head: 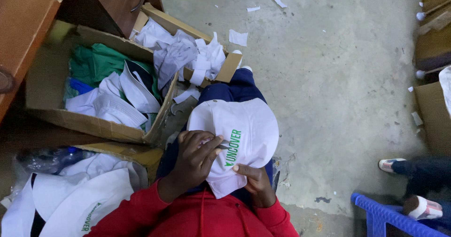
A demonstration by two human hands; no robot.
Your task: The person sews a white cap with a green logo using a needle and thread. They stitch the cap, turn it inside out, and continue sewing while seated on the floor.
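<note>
White cap (pixel 244 133) on the lap, both hands on it

Left hand (pixel 197 157) pinches a small dark tool (can't tell what kind) against the cap's front, next to the green lettering, which runs lengthwise away from the person; right hand (pixel 253 178) grips the near edge from underneath, thumb on top.

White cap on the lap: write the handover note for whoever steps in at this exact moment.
Left hand: on top of the white cap, pinching a small dark tool beside the green lettering.
Right hand: grips the cap's lower edge from beneath, steadying it on the lap.
Things: cardboard box at left holds green and white fabric pieces; a second box behind holds white scraps; more white caps lie stacked at lower left.
Done: cannot tell from this view.
Left: the cap in hand is mid-work.
</note>
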